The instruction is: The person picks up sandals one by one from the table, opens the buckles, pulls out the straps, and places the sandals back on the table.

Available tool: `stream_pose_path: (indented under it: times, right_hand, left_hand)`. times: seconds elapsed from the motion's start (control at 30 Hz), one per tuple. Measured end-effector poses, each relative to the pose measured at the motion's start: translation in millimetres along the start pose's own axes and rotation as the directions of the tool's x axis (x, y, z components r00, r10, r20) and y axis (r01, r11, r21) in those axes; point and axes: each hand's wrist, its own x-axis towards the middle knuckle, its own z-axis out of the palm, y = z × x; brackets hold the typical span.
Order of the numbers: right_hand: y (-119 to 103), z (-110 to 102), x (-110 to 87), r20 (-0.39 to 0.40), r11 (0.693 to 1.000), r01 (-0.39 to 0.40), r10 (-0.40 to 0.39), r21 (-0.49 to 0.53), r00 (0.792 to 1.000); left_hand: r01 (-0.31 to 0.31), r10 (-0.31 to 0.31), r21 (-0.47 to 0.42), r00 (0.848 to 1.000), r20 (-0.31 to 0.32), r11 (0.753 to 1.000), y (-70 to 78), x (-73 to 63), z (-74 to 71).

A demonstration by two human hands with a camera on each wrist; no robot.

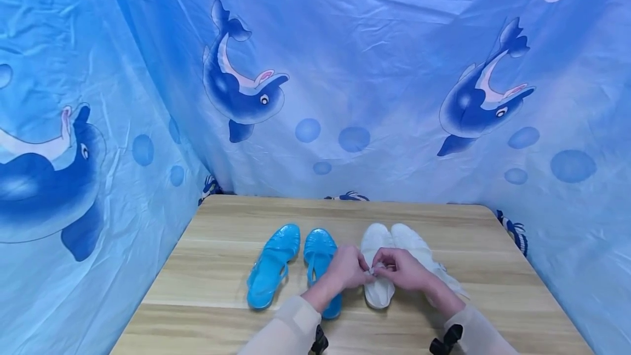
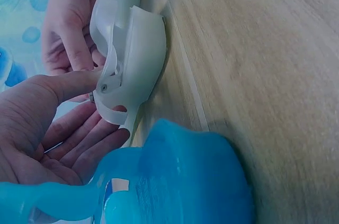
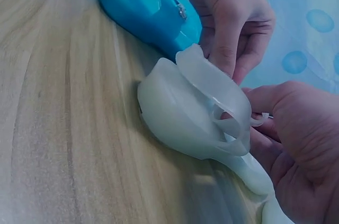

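White plastic sandal is resting on pale wood-grain table; L hand & R hand, both approx. half-closed, are pinching its curved white strap.

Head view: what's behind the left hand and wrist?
The right blue sandal: its toe and heel show on the wooden tabletop. The left hand and wrist hide part of its middle, so that stretch can't be seen from there.

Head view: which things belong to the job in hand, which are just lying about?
In use: left hand, right hand, the white plastic sandal under them, its white strap.

Apparently lying about: the other white plastic sandal, two glossy blue plastic sandals.
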Motion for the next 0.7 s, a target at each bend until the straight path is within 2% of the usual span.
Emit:
stream_pose_path:
  times: [0.13, 0.37, 0.57, 0.7]
  right_hand:
    - [0.3, 0.5, -0.2, -0.008, 1.000, 0.002, -0.002, -0.007, 1.000]
    - [1.4, 4.4, -1.7, -0.021, 1.000, 0.024, -0.024, -0.001, 0.999]
    - [3.5, 1.2, 0.4, -0.017, 1.000, 0.015, -0.015, 0.019, 1.000]
    - [1.0, -0.8, 2.9, -0.029, 1.000, 0.018, -0.018, 0.024, 0.999]
  left_hand:
    - [0.020, -0.020, -0.017, 1.000, 0.018, 1.000, 1.4, -0.4, -1.7]
    - [0.016, -0.017, 0.018, 0.999, 0.037, 1.000, 1.8, 0.5, 0.4]
    - [0.047, -0.048, 0.020, 0.996, 0.080, 0.999, 3.0, 5.3, -2.2]
    - [0.055, -0.058, 0.042, 0.996, 0.074, 0.998, 6.7, 8.7, -5.7]
